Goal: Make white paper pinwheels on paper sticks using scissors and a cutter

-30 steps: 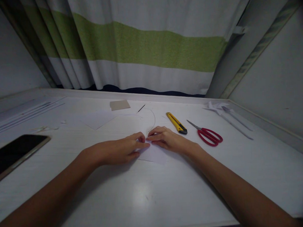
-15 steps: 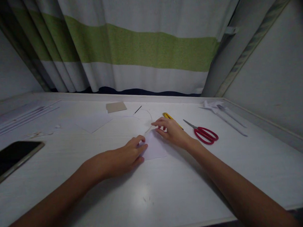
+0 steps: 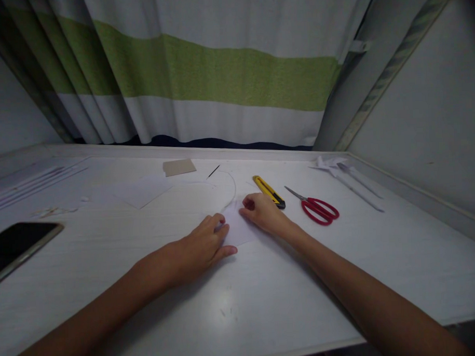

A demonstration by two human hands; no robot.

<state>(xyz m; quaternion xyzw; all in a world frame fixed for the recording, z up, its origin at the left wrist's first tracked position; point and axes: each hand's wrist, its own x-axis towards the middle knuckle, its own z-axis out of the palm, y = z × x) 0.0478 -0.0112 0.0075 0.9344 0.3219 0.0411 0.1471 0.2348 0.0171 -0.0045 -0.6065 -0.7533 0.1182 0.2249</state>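
Observation:
A small white sheet of paper [image 3: 236, 231] lies on the table between my hands. My left hand [image 3: 203, 244] rests at the paper's left side, its thumb stretched out and its fingers apart, partly bent. At the sheet's upper right is my right hand [image 3: 264, 212], its fingers curled in towards the thumb; anything between the fingertips is hidden. A thin white strand [image 3: 234, 186] curves from beyond the paper down towards my left fingertips. Just beyond my right hand lies a yellow utility knife [image 3: 267, 190], and red-handled scissors [image 3: 318, 209] lie to its right.
A thin dark stick [image 3: 214, 171] and a piece of grey card [image 3: 179, 167] lie towards the back. Another white sheet [image 3: 142, 194] and a phone [image 3: 24, 248] are on the left. White folded strips [image 3: 348, 179] lie at the right. A curtain [image 3: 203, 75] hangs behind.
My right hand has come off the strand and moved a little nearer, its fingers curling more and uncovering the utility knife. My left thumb has stretched further right.

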